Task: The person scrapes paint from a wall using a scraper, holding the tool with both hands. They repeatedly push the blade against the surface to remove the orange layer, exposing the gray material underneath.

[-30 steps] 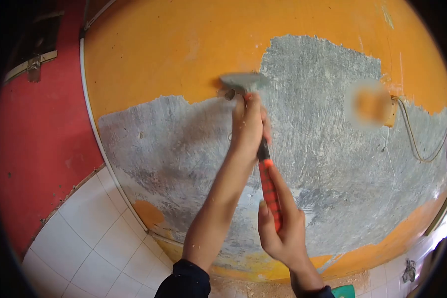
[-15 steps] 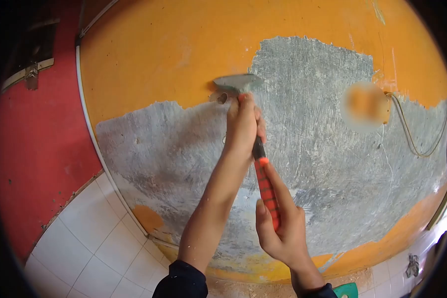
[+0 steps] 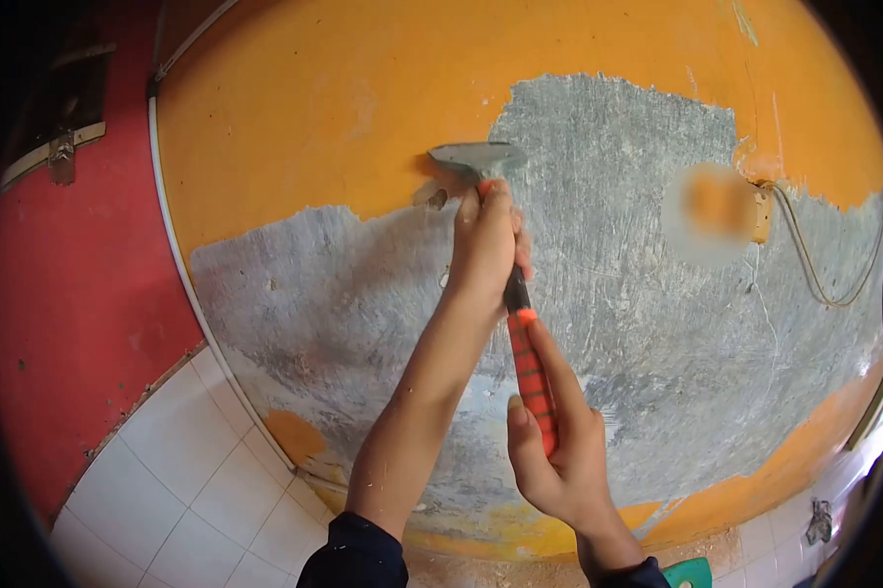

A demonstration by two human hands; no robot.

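A scraper [image 3: 535, 377] with a red and black handle and a wide metal blade lies against the wall. Its blade touches the border between orange paint [image 3: 304, 118] and the bare grey patch [image 3: 608, 176]. My left hand [image 3: 487, 240] is wrapped round the upper handle, just below the blade. Lower down, my right hand [image 3: 562, 456] grips the red part of the handle, its thumb on the left side and a finger stretched along the right. A small hole [image 3: 439, 199] shows in the wall just below the blade's left end.
A wall box [image 3: 761, 214] with a hanging cable [image 3: 814, 279] is at the right, beside a blurred round spot. A white conduit [image 3: 172, 225] edges the red wall [image 3: 98, 294] at the left. White tiles [image 3: 187, 470] are lower left; a green object [image 3: 688, 573] is at the bottom.
The scraper's blade and my left hand have shifted slightly to the right. My right hand has moved very little and both hands still hold the handle.
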